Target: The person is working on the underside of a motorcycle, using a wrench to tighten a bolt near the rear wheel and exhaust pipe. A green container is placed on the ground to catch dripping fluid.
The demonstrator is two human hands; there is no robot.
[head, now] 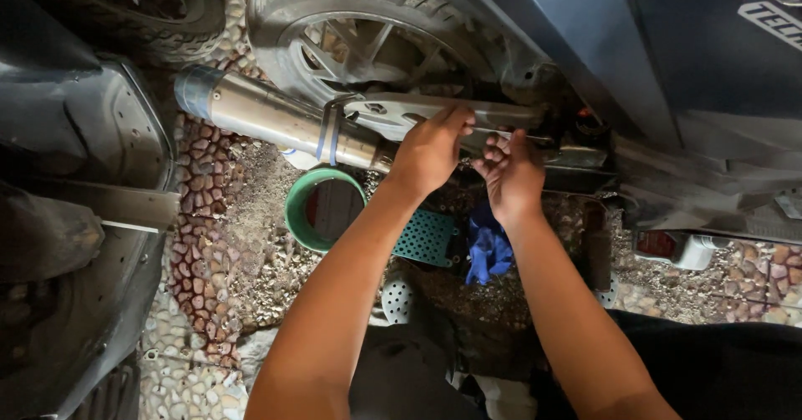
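My left hand (430, 151) rests on the grey metal bracket (393, 109) beside the scooter's rear wheel (368, 40), fingers curled over a thin metal tool (522, 134) that runs to the right. My right hand (511, 174) is just to its right, fingers bent up under that same tool near the dark engine area (585, 128). The steel exhaust pipe (267, 115) runs from the left to under my left wrist. What the fingertips grip is partly hidden.
A green round bowl (294, 211) sits on the pebbled ground below the exhaust, with a green perforated mat (428, 236) and a blue rag (489, 249) beside it. A white and red bottle (681, 247) lies at right. Another scooter's black body (75, 220) fills the left.
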